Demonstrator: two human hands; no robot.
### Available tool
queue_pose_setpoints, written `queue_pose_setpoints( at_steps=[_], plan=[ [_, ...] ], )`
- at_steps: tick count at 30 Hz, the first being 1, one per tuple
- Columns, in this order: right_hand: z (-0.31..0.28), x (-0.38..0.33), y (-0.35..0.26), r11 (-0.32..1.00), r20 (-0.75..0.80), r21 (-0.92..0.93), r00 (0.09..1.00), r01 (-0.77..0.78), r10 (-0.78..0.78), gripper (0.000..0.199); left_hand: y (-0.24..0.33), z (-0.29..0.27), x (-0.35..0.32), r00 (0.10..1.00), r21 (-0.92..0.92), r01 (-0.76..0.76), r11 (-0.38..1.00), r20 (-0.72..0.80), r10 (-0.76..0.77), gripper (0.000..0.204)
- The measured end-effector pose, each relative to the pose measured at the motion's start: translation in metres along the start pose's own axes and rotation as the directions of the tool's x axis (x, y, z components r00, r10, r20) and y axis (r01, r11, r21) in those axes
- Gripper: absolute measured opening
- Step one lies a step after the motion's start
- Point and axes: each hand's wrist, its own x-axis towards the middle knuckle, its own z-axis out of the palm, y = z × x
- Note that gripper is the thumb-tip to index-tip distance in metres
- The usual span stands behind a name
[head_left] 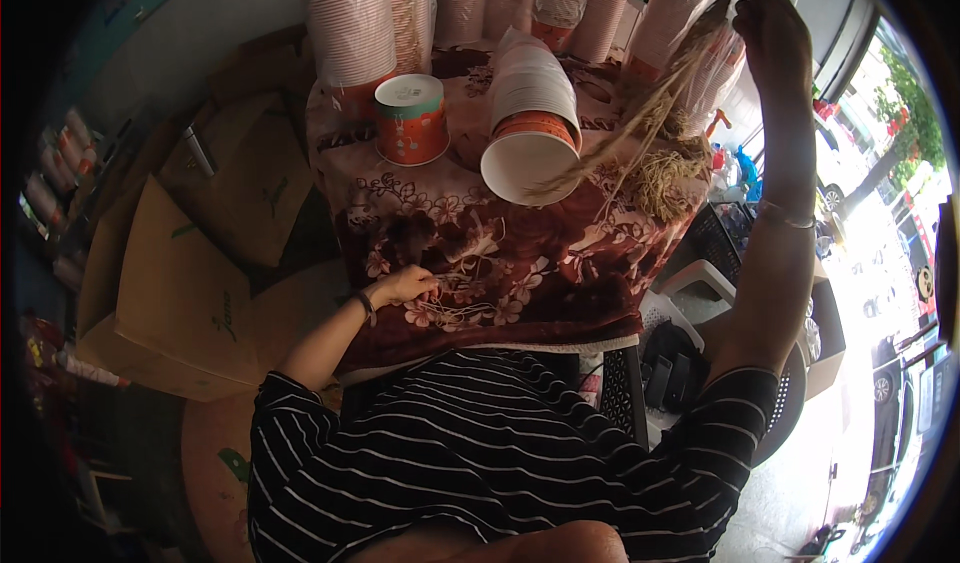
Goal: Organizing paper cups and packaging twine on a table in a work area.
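My right hand (775, 38) is raised high at the far right, closed round the upper end of a long bunch of straw-coloured strands (668, 91). The bunch slants down and left, its loose ends trailing in front of the mouth of a tilted stack of white paper tubs (535, 93). Below it on the table lies a tangled heap of similar strands (662, 185). My left hand (405, 285) rests closed near the front of the flowered red cloth (400, 218). Thin pale strings (470, 308) run right from its fingertips.
An orange and green paper tub (411, 123) stands upside down on the table. Tall plastic-wrapped tub stacks (350, 23) line the back. Open cardboard boxes (185, 283) are at the left. At the right are a white plastic chair (700, 283) and a dark crate (715, 238).
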Motion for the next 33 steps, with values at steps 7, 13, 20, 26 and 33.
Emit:
queue_pose_setpoints(
  at_steps=[7, 13, 20, 26, 33],
  plan=[
    [-0.056, 0.024, 0.025, 0.788, 0.296, 0.29, 0.834, -0.543, 0.465, 0.021, -0.016, 0.005, 0.012, 0.981, 0.49, -0.129, 0.862, -0.061, 0.182, 0.023],
    [-0.056, -0.001, 0.081, 0.796, 0.367, 0.145, 0.779, -0.588, 0.508, 0.023, 0.003, 0.014, 0.004, 0.974, 0.457, -0.15, 0.877, -0.085, 0.211, 0.022],
    [-0.064, -0.055, 0.205, 0.767, 0.31, 0.055, 0.741, -0.639, 0.595, 0.022, 0.017, 0.016, 0.005, 0.978, 0.472, -0.08, 0.878, -0.133, 0.161, 0.042],
    [-0.119, -0.141, 0.358, 0.726, 0.097, -0.425, 0.77, -0.541, 0.631, 0.055, 0.033, 0.011, 0.024, 0.961, 0.407, -0.163, 0.899, -0.14, 0.238, 0.04],
    [-0.029, -0.209, 0.277, 0.761, -0.029, -0.312, 0.806, -0.569, 0.591, 0.025, 0.008, 0.007, 0.003, 0.859, 0.274, -0.221, 0.936, -0.399, 0.319, 0.028]
  ],
)
